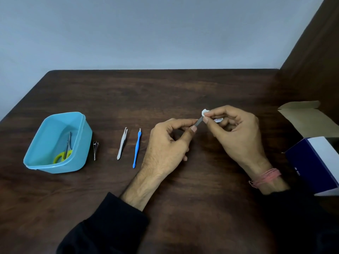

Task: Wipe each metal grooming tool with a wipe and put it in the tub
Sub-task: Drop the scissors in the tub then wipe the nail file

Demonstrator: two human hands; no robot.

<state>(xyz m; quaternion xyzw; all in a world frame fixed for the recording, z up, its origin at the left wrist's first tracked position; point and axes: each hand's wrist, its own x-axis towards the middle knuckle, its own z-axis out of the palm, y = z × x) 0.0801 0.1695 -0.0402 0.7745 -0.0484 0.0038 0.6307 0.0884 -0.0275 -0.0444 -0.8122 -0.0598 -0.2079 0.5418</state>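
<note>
Left hand [170, 142] pinches the thin metal tool [199, 122], long axis rising rightward into the wipe [205, 112] pinched by the right hand [236, 132]; tub [45, 162] lies far left, nearer the left hand.

Your tub [55, 143], left of frame: light blue. Scissors [65, 153] inside: yellow-green handles, grey blades. Tweezers [122, 143]: silver. Pusher [136, 151] beside them: bright blue. Your wipe [205, 112]: white. Table [165, 88]: dark brown woodgrain. Box [315, 162], right edge: navy and white. Your sleeves [110, 226]: black. Wrist thread [266, 177]: pink.
</note>
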